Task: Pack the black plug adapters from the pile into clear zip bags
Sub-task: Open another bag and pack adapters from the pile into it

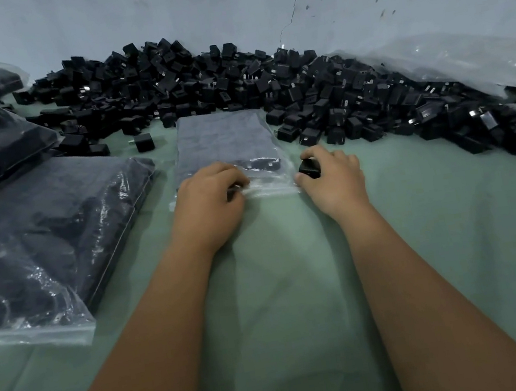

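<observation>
While left hand pinches crinkly clear bag | right hand grips boxy black adapter

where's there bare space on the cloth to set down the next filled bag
Free: the green cloth between the forearms, and right of the right hand before the pile. Crowded: filled bags at left, adapters along the wall.

Packing workroom, adapter pile, filled bags
</observation>
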A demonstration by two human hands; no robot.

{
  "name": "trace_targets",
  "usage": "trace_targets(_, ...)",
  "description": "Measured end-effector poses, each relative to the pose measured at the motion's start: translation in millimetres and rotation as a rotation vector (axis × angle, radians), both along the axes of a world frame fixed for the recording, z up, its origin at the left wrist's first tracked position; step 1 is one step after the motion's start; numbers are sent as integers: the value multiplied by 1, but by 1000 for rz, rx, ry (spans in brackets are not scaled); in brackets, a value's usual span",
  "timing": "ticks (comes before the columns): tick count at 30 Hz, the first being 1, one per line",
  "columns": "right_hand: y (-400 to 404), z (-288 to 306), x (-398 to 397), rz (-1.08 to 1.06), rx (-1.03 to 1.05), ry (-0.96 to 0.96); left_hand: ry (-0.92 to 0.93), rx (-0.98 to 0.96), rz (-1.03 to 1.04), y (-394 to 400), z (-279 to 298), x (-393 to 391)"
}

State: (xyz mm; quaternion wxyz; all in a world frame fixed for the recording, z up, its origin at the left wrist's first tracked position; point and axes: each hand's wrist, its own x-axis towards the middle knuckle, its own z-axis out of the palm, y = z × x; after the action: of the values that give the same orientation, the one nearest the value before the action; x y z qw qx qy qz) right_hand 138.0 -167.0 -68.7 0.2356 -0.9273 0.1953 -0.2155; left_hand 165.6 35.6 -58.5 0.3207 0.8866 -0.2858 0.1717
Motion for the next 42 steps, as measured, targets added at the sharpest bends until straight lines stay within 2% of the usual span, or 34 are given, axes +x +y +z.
trace_targets(3,3,1,-5,-25,13,-47,-46,135,46,-6,0,-3)
trace_targets(6,4,1,-10,-32,128,-128,-73,214,109,-12,0,-5)
trace_targets(11,4,4,-10,-42,283,-262,-46,189,212,-27,-3,-9)
trace_targets(15,12,8,-9,-49,295,-384,-56,148,226,-29,-4,-6)
trace_targets(20,49,18,-15,151,230,-575,12,11,223,-27,1,-6)
trace_targets(22,66,19,-19,274,160,-547,48,-57,215,-25,3,-6)
trace_targets(24,75,18,-22,349,31,-436,92,-142,204,-23,5,-7)
trace_targets(27,74,15,-23,313,-218,-272,147,-256,210,-22,6,-9)
trace_targets(32,66,12,-21,212,-407,-120,175,-366,226,-22,4,-7)
trace_targets(35,63,8,-18,184,-374,-15,181,-411,236,-23,3,-6)
trace_targets(42,61,7,-14,93,-344,-46,188,-407,248,-23,2,-4)
